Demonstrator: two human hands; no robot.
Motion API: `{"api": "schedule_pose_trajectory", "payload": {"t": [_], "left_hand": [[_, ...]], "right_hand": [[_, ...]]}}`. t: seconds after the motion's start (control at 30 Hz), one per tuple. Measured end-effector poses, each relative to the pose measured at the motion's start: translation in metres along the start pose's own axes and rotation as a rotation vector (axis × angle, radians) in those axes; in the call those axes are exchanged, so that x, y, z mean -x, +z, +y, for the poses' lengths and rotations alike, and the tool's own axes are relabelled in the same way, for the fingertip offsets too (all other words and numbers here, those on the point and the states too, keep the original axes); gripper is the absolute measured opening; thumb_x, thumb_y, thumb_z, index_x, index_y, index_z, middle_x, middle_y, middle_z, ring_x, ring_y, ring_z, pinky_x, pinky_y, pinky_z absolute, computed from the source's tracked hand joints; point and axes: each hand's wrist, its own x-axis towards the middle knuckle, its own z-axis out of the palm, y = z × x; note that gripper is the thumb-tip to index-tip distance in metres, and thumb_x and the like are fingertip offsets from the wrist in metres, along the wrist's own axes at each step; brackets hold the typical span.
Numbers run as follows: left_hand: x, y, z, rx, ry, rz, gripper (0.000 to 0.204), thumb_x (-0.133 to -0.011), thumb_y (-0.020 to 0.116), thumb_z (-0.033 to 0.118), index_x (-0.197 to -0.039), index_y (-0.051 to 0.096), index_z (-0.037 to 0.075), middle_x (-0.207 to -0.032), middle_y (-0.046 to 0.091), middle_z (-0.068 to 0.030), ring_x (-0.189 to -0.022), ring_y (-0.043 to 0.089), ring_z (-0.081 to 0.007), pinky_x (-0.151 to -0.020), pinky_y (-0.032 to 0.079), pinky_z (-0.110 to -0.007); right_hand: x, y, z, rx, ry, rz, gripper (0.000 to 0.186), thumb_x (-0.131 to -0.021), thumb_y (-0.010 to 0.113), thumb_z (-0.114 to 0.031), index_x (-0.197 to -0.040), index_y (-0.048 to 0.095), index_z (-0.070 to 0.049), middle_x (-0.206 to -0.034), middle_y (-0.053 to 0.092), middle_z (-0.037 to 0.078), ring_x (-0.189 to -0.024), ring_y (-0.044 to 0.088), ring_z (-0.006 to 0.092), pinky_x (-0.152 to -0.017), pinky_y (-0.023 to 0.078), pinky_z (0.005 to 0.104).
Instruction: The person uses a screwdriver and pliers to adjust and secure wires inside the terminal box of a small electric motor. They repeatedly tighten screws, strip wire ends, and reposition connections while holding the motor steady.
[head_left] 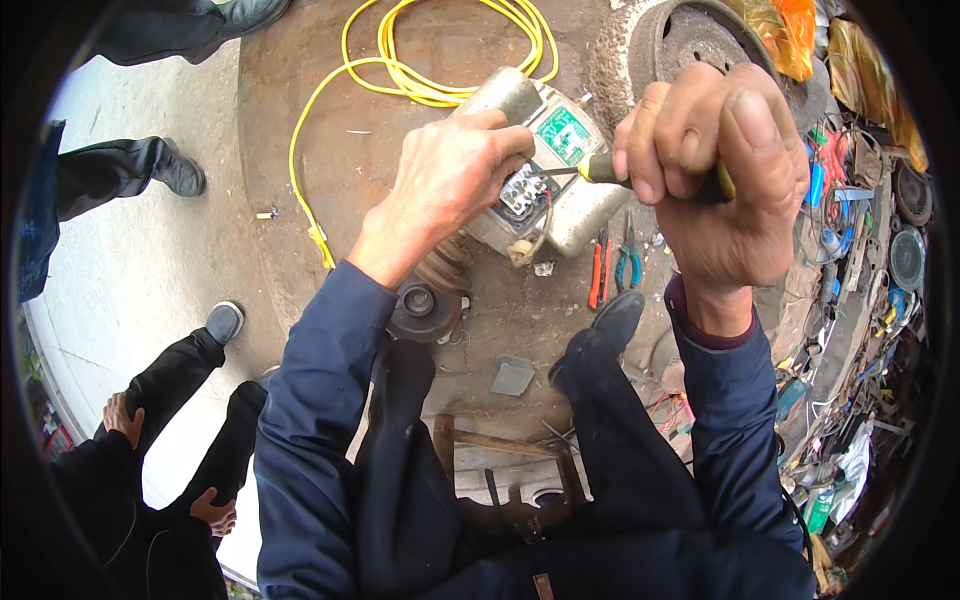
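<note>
An electric motor with rounded grey housings and a green label lies in front of me, its terminal box uncovered. Inside the box shows a pale terminal block with metal screws, a wire beside it. My right hand is closed around a screwdriver with a yellow and dark handle; its shaft points left, the tip at the block's upper edge. At the block's left side is my left hand, fingers curled together over the box edge. Whatever its fingertips pinch is hidden.
Red-handled pliers and teal-handled pliers lie right of the motor. A yellow cable coils behind it. A pulley and flat grey piece are nearer me. Scrap clutter lines the right; people stand or sit at left.
</note>
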Motion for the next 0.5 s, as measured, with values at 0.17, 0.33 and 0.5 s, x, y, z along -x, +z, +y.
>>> {"api": "schedule_pose_trajectory", "payload": {"t": [0.17,0.33,0.5], "left_hand": [[0.000,0.001,0.000,-0.006,0.002,0.013,0.013,-0.093,0.074,0.017,-0.104,0.081,0.020,-0.093,0.073,-0.0040,-0.090,0.076,-0.0330,-0.071,0.059,-0.049],[0.000,-0.001,0.000,0.002,-0.015,-0.022,0.008,-0.099,0.075,0.024,-0.104,0.079,0.018,-0.097,0.072,-0.0064,-0.090,0.075,-0.0366,-0.074,0.060,-0.049],[-0.001,-0.001,0.000,0.000,-0.011,-0.022,0.008,-0.099,0.075,0.024,-0.103,0.079,0.018,-0.096,0.072,-0.0061,-0.090,0.075,-0.0363,-0.074,0.059,-0.049]], "right_hand": [[0.000,0.000,0.004,0.006,-0.015,-0.010,0.037,-0.117,0.046,-0.029,-0.089,0.052,-0.006,-0.072,0.047,0.006,-0.061,0.049,0.0186,-0.070,0.051,0.0398],[0.001,0.004,0.004,0.038,-0.039,0.001,0.035,-0.117,0.048,-0.029,-0.091,0.054,-0.005,-0.072,0.047,0.006,-0.061,0.050,0.0187,-0.070,0.051,0.0395],[0.004,0.013,0.007,0.139,-0.040,0.146,0.033,-0.117,0.049,-0.026,-0.095,0.057,-0.002,-0.076,0.051,0.007,-0.066,0.054,0.0189,-0.072,0.052,0.0389]]}}
